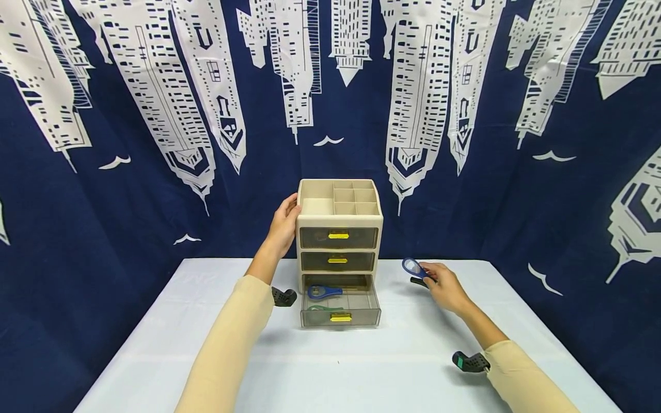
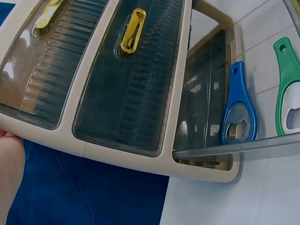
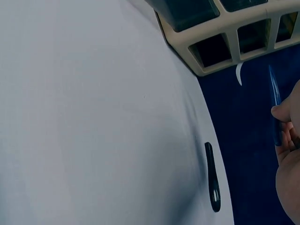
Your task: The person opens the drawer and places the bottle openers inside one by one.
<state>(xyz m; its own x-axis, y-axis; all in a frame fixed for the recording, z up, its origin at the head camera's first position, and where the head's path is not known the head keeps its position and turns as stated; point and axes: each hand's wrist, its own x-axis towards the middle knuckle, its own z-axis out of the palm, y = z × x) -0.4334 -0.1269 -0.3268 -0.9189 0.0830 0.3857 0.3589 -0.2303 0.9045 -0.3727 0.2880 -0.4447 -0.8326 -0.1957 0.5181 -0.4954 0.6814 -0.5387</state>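
Observation:
A beige drawer unit point(image 1: 339, 221) stands at the table's back, its bottom drawer point(image 1: 361, 301) pulled out. In that drawer lie a blue bottle opener point(image 2: 240, 108) and a green bottle opener point(image 2: 286, 70). My left hand point(image 1: 283, 226) rests against the unit's upper left side, fingers partly hidden. To the right of the unit, my right hand point(image 1: 445, 285) pinches another blue bottle opener point(image 1: 411, 266) above the table, seen edge-on in the right wrist view. Below it lies a slim black object point(image 3: 213, 180), its kind unclear.
Two upper drawers point(image 1: 338, 238) with yellow handles are shut. The unit's top point(image 1: 317, 205) has open compartments. A dark blue curtain point(image 1: 258, 218) printed with white buildings hangs behind the white table point(image 1: 310, 378).

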